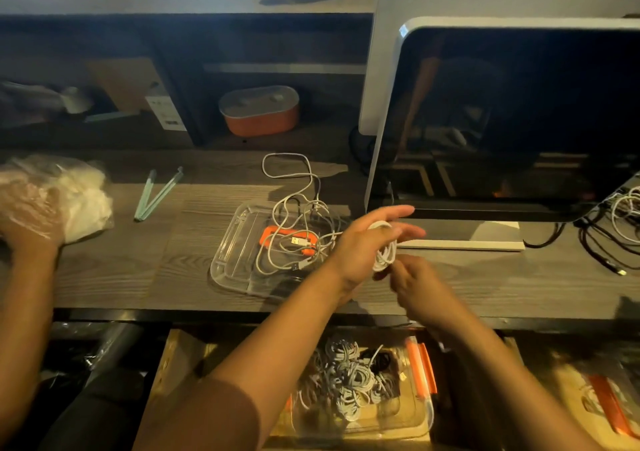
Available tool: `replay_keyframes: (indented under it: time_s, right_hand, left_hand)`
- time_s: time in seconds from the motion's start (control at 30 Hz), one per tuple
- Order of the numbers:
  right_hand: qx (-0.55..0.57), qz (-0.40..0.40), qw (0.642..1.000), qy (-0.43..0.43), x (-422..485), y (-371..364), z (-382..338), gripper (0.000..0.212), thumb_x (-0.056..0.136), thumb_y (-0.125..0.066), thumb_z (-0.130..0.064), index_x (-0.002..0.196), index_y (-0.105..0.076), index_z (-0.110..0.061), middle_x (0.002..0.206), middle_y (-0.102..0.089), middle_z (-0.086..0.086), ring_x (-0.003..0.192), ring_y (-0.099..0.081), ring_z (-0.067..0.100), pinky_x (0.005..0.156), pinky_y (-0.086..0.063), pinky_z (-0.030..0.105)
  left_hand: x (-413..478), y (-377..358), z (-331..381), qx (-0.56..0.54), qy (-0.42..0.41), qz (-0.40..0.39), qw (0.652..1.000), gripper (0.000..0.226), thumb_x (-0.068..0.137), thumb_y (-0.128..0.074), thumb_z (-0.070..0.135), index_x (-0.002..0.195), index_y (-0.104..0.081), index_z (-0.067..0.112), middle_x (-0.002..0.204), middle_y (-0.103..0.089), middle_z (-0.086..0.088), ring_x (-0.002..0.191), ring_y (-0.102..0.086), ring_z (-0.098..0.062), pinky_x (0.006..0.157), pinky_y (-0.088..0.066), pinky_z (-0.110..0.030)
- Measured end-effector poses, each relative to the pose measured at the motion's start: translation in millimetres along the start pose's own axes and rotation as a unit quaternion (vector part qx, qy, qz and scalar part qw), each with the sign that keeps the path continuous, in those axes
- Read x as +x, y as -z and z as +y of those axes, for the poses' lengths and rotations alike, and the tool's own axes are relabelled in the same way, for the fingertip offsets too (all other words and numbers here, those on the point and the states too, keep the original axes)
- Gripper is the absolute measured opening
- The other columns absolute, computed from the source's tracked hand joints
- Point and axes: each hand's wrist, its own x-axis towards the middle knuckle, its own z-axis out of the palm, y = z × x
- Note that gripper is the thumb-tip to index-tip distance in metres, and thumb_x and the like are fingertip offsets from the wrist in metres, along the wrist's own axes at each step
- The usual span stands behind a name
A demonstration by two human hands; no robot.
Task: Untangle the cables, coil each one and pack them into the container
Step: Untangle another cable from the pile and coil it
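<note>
Currently the white cable point(385, 250) sits looped round the straight fingers of the left hand point(363, 242); just beneath, the right hand point(420, 289) curls, grip unclear. Slack loops could slide off the fingertips and unravel.

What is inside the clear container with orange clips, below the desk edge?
Many coiled white and grey cables and a few black ones fill the clear container. The left forearm covers its left part.

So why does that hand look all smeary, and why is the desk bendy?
Head view: the right hand is smeared by motion blur beside the white cable coil; the wide lens bows the desk edge; the dark monitor mirrors the dim room.
</note>
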Motion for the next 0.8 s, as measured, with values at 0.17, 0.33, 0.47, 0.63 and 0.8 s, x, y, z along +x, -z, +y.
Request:
replay_keyframes:
  time_s: [0.17,0.33,0.47,0.63,0.8]
  right_hand:
    - [-0.167,-0.07,0.979,0.097,-4,-18,-10,0.018,0.098,-0.047,-0.025,0.101,-0.063,-0.017,0.086,-0.065,-0.003,0.075,-0.058,0.005,0.072,-0.05,0.029]
    - [-0.179,-0.041,0.965,0.187,-7,6,-21,0.009,0.086,-0.064,-0.028,0.093,-0.067,-0.023,0.084,-0.068,-0.007,0.075,-0.062,0.004,0.074,-0.053,0.032]
    - [-0.099,0.008,0.981,0.166,-7,19,-19,0.039,0.066,-0.075,-0.04,0.094,-0.05,-0.032,0.072,-0.064,-0.006,0.067,-0.063,0.004,0.059,-0.054,0.024]
    - [-0.013,-0.025,0.982,0.188,-8,19,-18,0.044,0.063,-0.066,-0.05,0.088,-0.07,-0.013,0.074,-0.07,0.0,0.066,-0.065,0.014,0.062,-0.055,0.036]
    - [0.085,-0.058,0.979,0.175,-7,14,-11,0.031,0.074,-0.067,-0.032,0.09,-0.069,-0.005,0.074,-0.07,0.008,0.06,-0.064,0.015,0.056,-0.051,0.025]
  left_hand:
    - [7,3,-2,0.141,-0.055,0.165,0.975,0.017,0.097,-0.044,0.014,0.096,-0.056,0.026,0.076,-0.051,0.006,0.071,-0.049,-0.007,0.061,-0.041,-0.018]
    - [-5,12,-3,0.173,0.11,0.05,0.978,0.051,0.097,-0.024,0.052,0.109,-0.063,0.021,0.071,-0.057,0.006,0.073,-0.056,-0.01,0.066,-0.043,-0.024]
    - [-20,13,1,0.117,0.183,-0.055,0.975,0.061,0.09,-0.018,0.064,0.123,-0.052,0.025,0.081,-0.06,0.001,0.069,-0.051,-0.009,0.059,-0.041,-0.021]
    - [-20,17,13,0.069,0.228,-0.159,0.958,0.074,0.08,-0.019,0.074,0.072,-0.051,0.007,0.052,-0.05,-0.004,0.039,-0.036,-0.005,0.035,-0.023,-0.012]
    - [-16,20,14,0.071,0.224,-0.16,0.959,0.064,0.09,-0.023,0.066,0.086,-0.062,0.015,0.061,-0.056,-0.007,0.043,-0.042,-0.009,0.038,-0.028,-0.015]
